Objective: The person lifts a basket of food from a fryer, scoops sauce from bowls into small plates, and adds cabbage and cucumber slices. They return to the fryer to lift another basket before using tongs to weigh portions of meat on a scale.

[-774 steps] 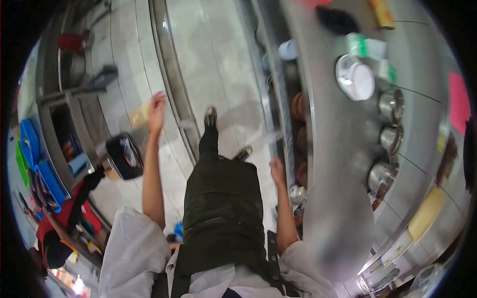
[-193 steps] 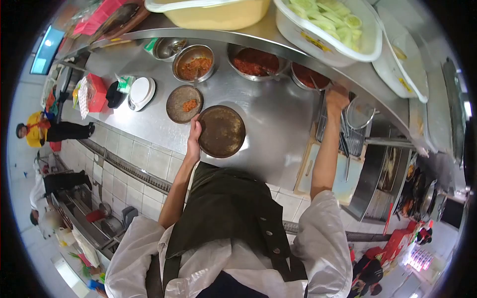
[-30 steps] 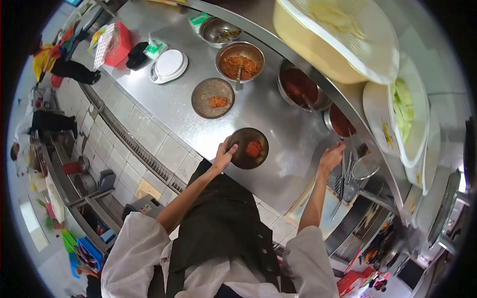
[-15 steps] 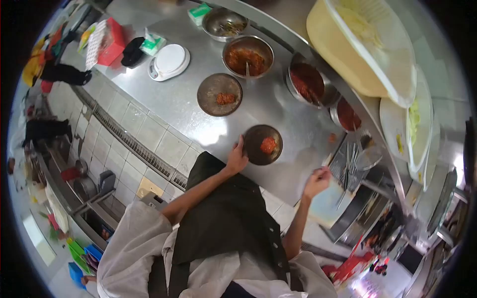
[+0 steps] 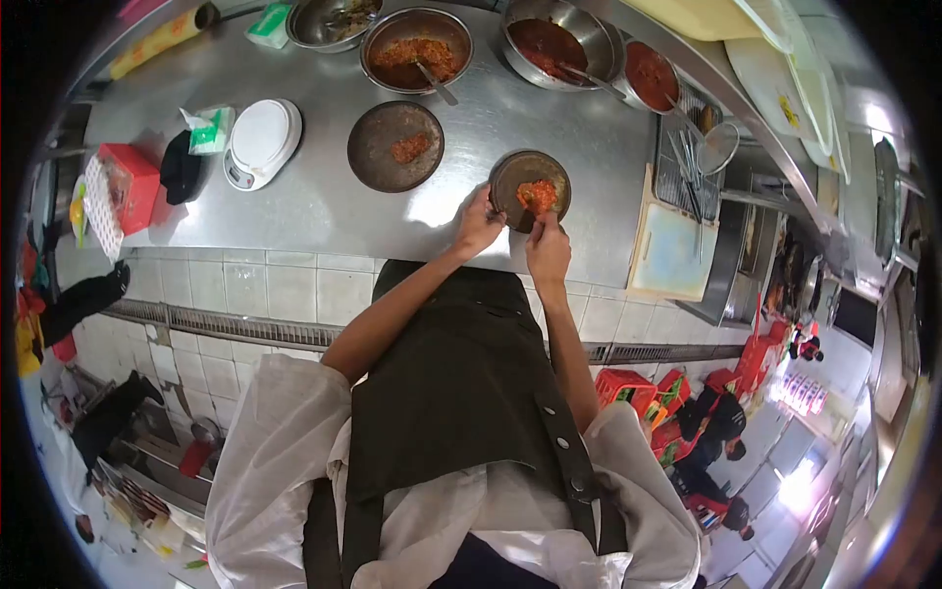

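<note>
A dark brown round plate [image 5: 505,182] lies near the front edge of the steel counter, bearing a piece of food covered in red sauce [image 5: 537,194]. My left hand [image 5: 480,224] is closed on the plate's left rim, thumb at the edge. Over the near rim, the fingers of my right hand [image 5: 548,247] are drawn together at the sauced food; whether something small is pinched in them cannot be seen. To the left, a second dark plate [image 5: 368,147] carries another red-coated piece [image 5: 410,147].
Behind stand steel bowls, one with chunky red sauce [image 5: 392,69] and a spoon, another with smooth red sauce [image 5: 535,44]. A white kitchen scale [image 5: 263,142] and a red box [image 5: 137,182] are left. Right are a strainer [image 5: 718,147] and cutting board [image 5: 672,250]. People are at lower right.
My right hand has come from beside the cutting board to the sauced food on the near plate. My left hand stays at that plate's rim. The whole view has turned and shifted.
</note>
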Demonstrator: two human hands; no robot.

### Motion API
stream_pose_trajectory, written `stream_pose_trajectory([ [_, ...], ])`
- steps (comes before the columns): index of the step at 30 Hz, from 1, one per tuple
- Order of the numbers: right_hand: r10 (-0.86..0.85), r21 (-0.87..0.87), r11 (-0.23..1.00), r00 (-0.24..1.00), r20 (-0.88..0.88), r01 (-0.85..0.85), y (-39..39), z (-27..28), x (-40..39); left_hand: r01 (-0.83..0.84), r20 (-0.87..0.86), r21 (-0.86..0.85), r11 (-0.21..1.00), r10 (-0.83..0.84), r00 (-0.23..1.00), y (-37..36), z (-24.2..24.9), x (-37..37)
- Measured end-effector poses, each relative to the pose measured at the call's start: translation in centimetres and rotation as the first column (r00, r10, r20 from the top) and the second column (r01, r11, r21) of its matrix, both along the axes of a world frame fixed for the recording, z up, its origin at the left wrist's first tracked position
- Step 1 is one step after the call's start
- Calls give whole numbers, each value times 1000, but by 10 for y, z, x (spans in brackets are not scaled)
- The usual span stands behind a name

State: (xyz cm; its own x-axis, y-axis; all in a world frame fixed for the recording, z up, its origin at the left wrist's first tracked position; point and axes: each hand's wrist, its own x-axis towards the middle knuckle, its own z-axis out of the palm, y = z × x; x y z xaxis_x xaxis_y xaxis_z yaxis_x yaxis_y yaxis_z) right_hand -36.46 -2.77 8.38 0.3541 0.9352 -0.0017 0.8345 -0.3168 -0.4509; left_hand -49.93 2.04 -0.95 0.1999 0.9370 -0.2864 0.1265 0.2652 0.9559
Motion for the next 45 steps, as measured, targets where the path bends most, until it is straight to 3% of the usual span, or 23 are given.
stream_pose_trajectory([
  [2,8,-61,998,997,70,-4,-4,4,-7,46,27,-86,995,-44,999,12,0,-3],
  [4,22,-215,976,984,176,17,-16,11,-3,72,7,-23,997,-72,997,31,-17,-7],
  [7,-65,-33,997,979,194,72,9,-1,13,112,-107,51,992,-106,989,30,-9,-12],
  [8,-7,-39,999,986,168,14,12,-6,11,131,-161,72,989,-118,980,27,2,-16],
  [9,49,-50,998,990,135,-42,11,-7,5,176,-242,199,964,-125,962,28,-1,-22],
  [11,155,-114,982,988,16,-152,3,-3,4,174,-175,124,977,-151,973,51,19,-37],
  [14,194,-187,968,974,120,-170,8,3,30,161,-159,99,982,-145,977,66,-3,-42],
  [15,179,-110,980,976,125,-166,24,0,29,151,-159,113,982,-133,978,59,-7,-40],
  [18,362,-16,932,932,33,-362,48,-12,19,226,-226,209,951,-178,958,58,-10,-42],
  [19,422,-109,906,892,161,-409,42,3,21,289,-271,215,933,-227,935,67,-5,-45],
  [20,456,-199,884,876,156,-424,43,19,36,347,-314,216,913,-272,910,74,0,-47],
  [22,522,-373,814,842,137,-444,45,40,68,316,-175,61,947,-301,937,75,5,-47],
  [24,592,-332,755,805,-25,-566,46,38,71,306,63,-184,934,-299,952,82,18,-47],
  [25,622,-302,724,776,-104,-621,47,35,72,291,44,-195,937,-289,956,83,25,-48],
  [28,596,-60,799,801,-51,-599,55,-5,48,263,66,-195,945,-255,965,78,24,-49],
  [30,366,-32,930,930,-37,-367,55,-11,44,241,184,-153,958,-212,960,69,-2,-50],
  [32,161,-67,986,983,85,-156,38,-3,43,212,96,-8,977,-210,973,59,-13,-49],
  [33,196,-170,968,979,62,-183,24,-2,45,197,63,60,979,-201,978,54,-9,-48],
  [36,345,-142,923,933,-100,-357,12,-1,31,114,38,95,989,-118,992,49,-27,-41],
  [40,160,-10,987,987,13,-160,50,-13,20,65,35,46,997,-67,997,44,-20,-41],
  [41,188,-55,982,976,107,-183,41,-7,24,55,22,55,997,-57,998,46,-14,-41],
  [44,433,-136,875,877,-209,-465,4,-1,34,18,16,76,997,-19,1000,49,-16,-39],
  [45,419,-173,881,895,-153,-441,4,0,29,10,20,75,997,-11,1000,44,-17,-37],
])
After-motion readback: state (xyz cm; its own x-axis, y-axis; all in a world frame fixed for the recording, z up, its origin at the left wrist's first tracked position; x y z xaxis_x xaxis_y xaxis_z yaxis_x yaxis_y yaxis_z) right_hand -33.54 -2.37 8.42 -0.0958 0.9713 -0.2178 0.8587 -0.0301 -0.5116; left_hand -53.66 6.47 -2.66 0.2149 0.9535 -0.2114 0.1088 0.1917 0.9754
